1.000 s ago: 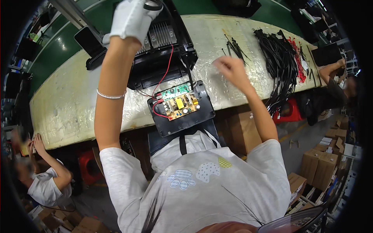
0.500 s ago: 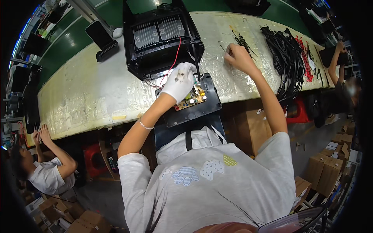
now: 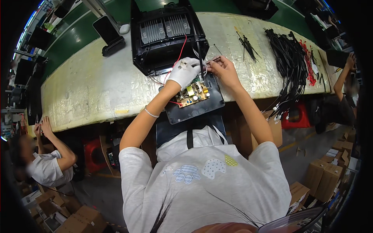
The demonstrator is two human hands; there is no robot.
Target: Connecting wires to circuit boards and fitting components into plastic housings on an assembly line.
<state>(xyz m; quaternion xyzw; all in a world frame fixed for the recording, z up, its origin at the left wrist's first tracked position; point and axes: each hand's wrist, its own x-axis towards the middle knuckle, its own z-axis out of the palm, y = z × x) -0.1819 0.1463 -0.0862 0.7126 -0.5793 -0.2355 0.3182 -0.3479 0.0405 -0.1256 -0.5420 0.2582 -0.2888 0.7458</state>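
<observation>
A green circuit board (image 3: 191, 93) lies in a black tray-like housing (image 3: 196, 110) at the near table edge. Red and black wires (image 3: 179, 58) run from it to a big black unit with finned heat sinks (image 3: 166, 34) behind. My left hand (image 3: 185, 72), in a white glove, is closed on the wires just above the board. My bare right hand (image 3: 224, 70) is right beside it, pinching a thin black cable tie (image 3: 213, 60) at the same spot. The two hands nearly touch.
Loose black cable ties (image 3: 246, 42) lie to the right, then a heap of black cables (image 3: 292, 64) and red wires (image 3: 309, 66). A phone on a stand (image 3: 107, 34) stands far left. Co-workers sit at the left (image 3: 46, 165) and right (image 3: 345, 73). Cardboard boxes (image 3: 324, 176) sit on the floor.
My left hand came down from the far side of the black unit to the wires at the board. My right hand moved left from the cable ties, holding one tie.
</observation>
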